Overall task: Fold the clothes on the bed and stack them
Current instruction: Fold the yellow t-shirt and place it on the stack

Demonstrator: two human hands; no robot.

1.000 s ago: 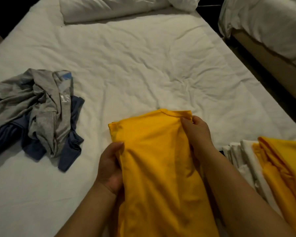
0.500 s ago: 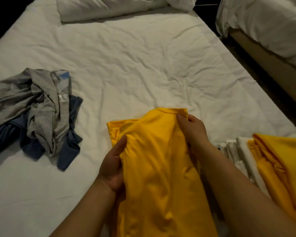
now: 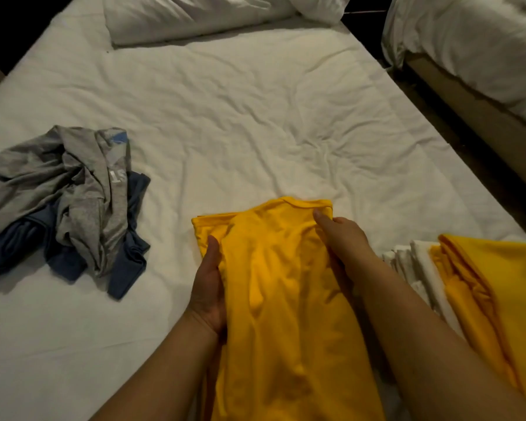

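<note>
Since the earlier frame the left hand (image 3: 208,287) is slid up the yellow shirt (image 3: 280,299), gripping its left edge; its collar is pinched by the right hand (image 3: 343,238). At the near edge of the bed (image 3: 255,117) it is half folded, beside a folded stack (image 3: 483,284); a grey-blue heap (image 3: 73,202) is left unfolded

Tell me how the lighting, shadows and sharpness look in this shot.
Head view: dim, warm light, no glare, far left corner black; the grey and blue clothes cast a soft shadow on the white sheet at their near side; that sheet's edges splay from the wide lens; the yellow shirt looks slightly soft.
</note>
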